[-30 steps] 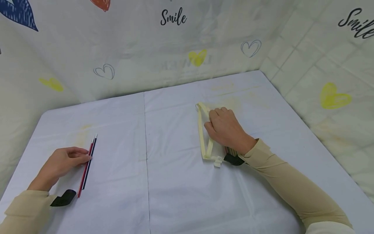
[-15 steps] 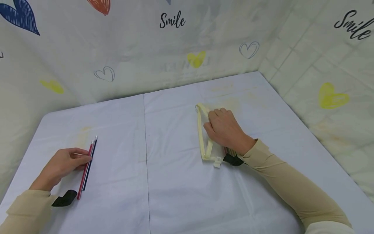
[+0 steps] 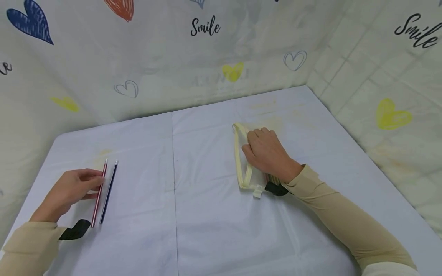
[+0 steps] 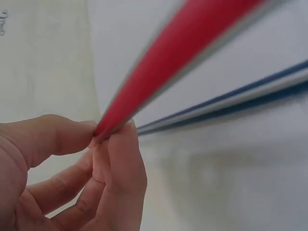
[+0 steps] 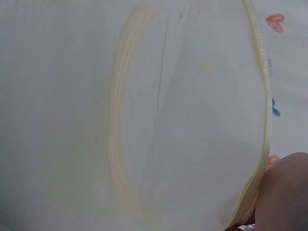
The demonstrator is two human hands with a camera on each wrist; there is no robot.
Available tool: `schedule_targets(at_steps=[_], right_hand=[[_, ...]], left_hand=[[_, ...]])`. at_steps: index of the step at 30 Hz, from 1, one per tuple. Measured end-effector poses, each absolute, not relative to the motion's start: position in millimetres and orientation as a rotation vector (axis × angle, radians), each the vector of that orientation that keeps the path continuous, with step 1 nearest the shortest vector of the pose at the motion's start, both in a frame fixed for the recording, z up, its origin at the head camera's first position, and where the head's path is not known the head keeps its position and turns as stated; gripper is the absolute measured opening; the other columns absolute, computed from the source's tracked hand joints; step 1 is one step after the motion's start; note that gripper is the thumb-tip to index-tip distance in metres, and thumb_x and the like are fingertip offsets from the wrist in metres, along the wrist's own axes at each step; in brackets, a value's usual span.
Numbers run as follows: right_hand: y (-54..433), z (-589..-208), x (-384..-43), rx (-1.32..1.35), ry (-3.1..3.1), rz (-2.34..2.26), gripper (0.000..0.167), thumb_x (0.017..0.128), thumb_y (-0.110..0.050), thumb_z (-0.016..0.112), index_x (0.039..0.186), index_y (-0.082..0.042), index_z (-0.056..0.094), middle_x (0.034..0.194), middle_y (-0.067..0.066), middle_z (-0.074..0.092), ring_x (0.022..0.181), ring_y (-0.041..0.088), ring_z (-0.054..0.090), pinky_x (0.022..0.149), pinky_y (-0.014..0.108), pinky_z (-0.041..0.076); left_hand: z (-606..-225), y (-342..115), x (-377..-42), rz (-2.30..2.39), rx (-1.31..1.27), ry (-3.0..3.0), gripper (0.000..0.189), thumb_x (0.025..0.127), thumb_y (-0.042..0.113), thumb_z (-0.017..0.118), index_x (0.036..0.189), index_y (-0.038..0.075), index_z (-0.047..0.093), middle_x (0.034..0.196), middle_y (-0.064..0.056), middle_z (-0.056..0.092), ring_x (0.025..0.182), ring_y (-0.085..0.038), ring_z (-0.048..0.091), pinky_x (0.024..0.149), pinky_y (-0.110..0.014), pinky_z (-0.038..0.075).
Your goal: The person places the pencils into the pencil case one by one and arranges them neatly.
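Observation:
My left hand [image 3: 70,189] pinches a red pencil [image 3: 96,207] between thumb and fingertips; the left wrist view has the red pencil [image 4: 159,67] large and close. Just right of it, a dark blue pencil [image 3: 108,192] lies on the white cloth, out of the grip. My right hand [image 3: 267,151] grips the edge of a see-through mesh pouch with pale yellow trim [image 3: 237,161], its mouth spread apart. Several striped pencils [image 3: 272,179] show at the pouch's near side, partly covered by my wrist. The right wrist view looks through the pouch's mesh [image 5: 202,125].
A white cloth [image 3: 203,230] with a fold line covers the table. Behind it and on the right rise pale curtains [image 3: 165,57] printed with hearts and words. A small white tag [image 3: 257,191] sticks out from the pouch's near edge. A black strap piece hangs below each wrist.
Both pencils lay together at my left fingertips; now the red one is drawn slightly left, apart from the blue one, which stays on the cloth. My right hand and the pouch hold still.

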State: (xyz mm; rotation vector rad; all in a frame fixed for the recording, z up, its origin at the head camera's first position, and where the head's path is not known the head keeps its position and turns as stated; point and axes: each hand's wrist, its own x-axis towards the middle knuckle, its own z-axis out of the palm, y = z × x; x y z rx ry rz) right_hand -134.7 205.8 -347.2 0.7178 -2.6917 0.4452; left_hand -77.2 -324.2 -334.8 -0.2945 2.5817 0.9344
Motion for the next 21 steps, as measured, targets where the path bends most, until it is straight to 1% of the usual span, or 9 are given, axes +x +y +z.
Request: schedule_targets(at_steps=[6,10,16,21], right_hand=[[206.3,-347.5,-135.0,0.716,-2.700,0.449,0.033,0.093,-0.009,0.040,0.062,-0.014,0.031,0.062,-0.001,0.022,0.058,0.019,0.021,0.058,0.028,0.015],[207.4,-347.7,-134.8,0.714,-2.692,0.449,0.033,0.093,-0.009,0.040,0.062,-0.014,0.030,0.062,-0.001,0.021,0.058,0.019,0.021,0.057,0.028,0.015],[207.4,-347.6,-134.8,0.718,-2.676,0.459,0.033,0.091,-0.008,0.040,0.061,-0.015,0.029,0.062,-0.002,0.020,0.058,0.018,0.019,0.057,0.028,0.013],[208.1,-348.4,-135.0,0.729,-2.666,0.469,0.034,0.093,-0.008,0.041,0.062,-0.014,0.030,0.063,-0.001,0.020,0.059,0.018,0.019,0.058,0.028,0.013]], left_hand=[[-329.4,-313.2,-79.2,0.937,-0.273,2.617,0.059,0.106,0.035,0.058,0.144,-0.009,0.048,0.131,-0.029,0.064,0.083,0.002,0.070,0.079,-0.031,0.068],[-322.8,-299.0,-81.9,0.937,-0.231,2.658,0.058,0.106,0.036,0.057,0.143,-0.007,0.048,0.134,-0.031,0.060,0.081,-0.001,0.072,0.077,-0.028,0.067],[-317.9,-279.3,-87.7,0.946,-0.196,2.683,0.055,0.106,0.035,0.056,0.142,-0.005,0.050,0.134,-0.028,0.060,0.084,-0.001,0.070,0.078,-0.030,0.068],[-318.9,-263.2,-93.5,0.986,-0.171,2.680,0.056,0.105,0.036,0.058,0.144,-0.003,0.049,0.134,-0.025,0.060,0.085,-0.001,0.070,0.079,-0.031,0.068]])
